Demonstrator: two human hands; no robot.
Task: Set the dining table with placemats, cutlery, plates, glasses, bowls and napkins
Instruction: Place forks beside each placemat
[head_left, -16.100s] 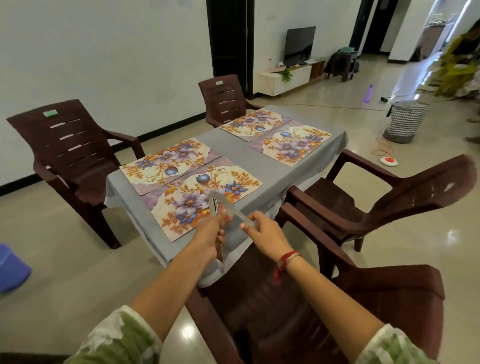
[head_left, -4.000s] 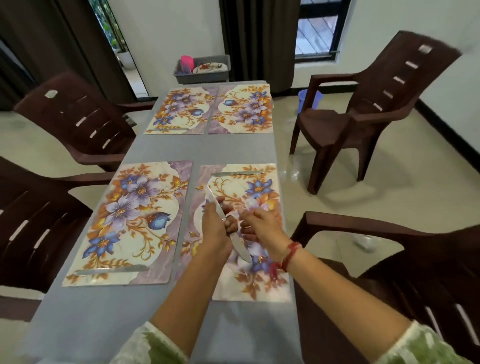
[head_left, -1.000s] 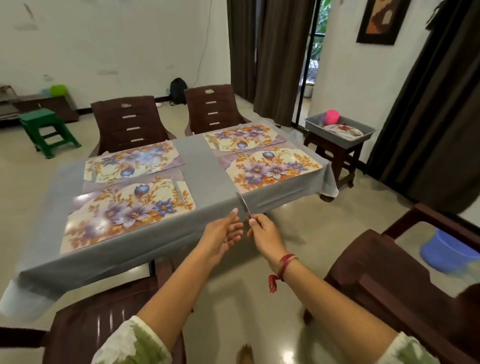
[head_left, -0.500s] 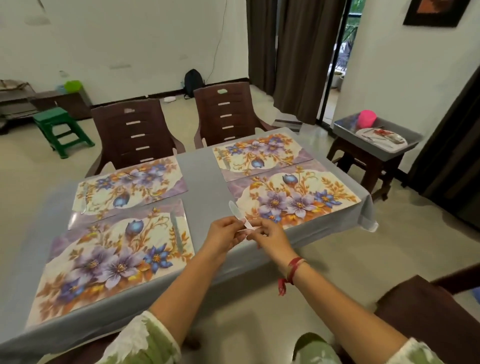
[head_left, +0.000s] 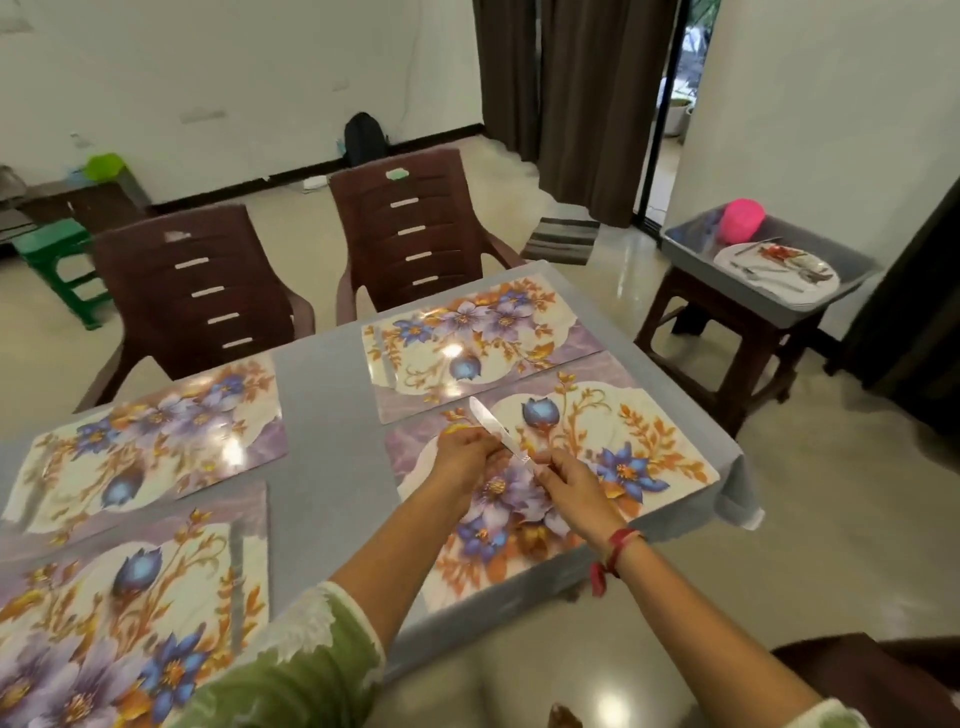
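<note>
A table knife is held just above the near right floral placemat, its blade pointing up and to the left. My right hand pinches its handle end. My left hand has its fingers curled at the knife's middle. Three more floral placemats lie on the grey tablecloth: far right, far left and near left. Another knife lies along the right side of the near left placemat.
Two brown plastic chairs stand at the far side of the table. At the right a wooden stool carries a grey tray with plates, cutlery and a pink cup. A green stool stands far left.
I have stepped closer to the table's right end. Both hands and the knife have moved from the table's edge to above the near right placemat.
</note>
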